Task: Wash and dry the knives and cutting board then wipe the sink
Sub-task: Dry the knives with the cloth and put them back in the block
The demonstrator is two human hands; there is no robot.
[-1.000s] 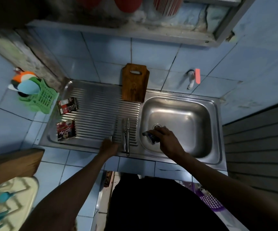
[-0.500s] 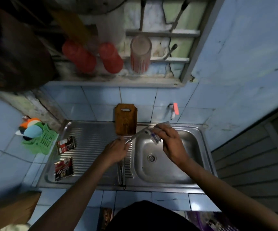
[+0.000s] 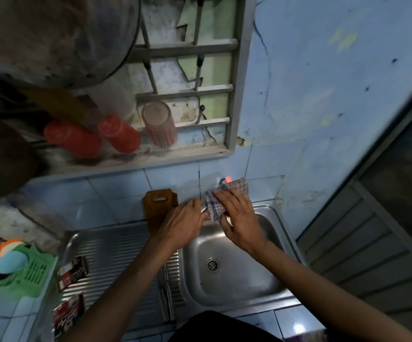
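Two hands meet above the back edge of the sink (image 3: 283, 290). Left hand (image 3: 184, 225) curls round the handle end of a knife (image 3: 203, 210), of which only a sliver of metal shows between the hands. Right hand (image 3: 239, 218) pinches a checked cloth (image 3: 214, 203) folded over the blade, fingers on top and thumb beneath. This looks like the drying step. To do it well, the cloth should slide from handle toward tip with the sharp edge turned away from the fingers, and the left hand should hold the handle steady.

Going left to right: a green basket (image 3: 34, 270) on the tiled bench holds sponges, one orange and one pale blue. Two dark sachets (image 3: 73, 271) lie on the ribbed drainboard (image 3: 116, 262). More knives (image 3: 166, 292) lie on the drainboard just beside the basin, partly hidden by the left forearm. Behind them a wooden board (image 3: 159, 206) leans upright against the tiled wall. Nothing lies in the basin around its drain (image 3: 212, 264). Behind the cloth, the tap (image 3: 227, 180) shows only a red tip.
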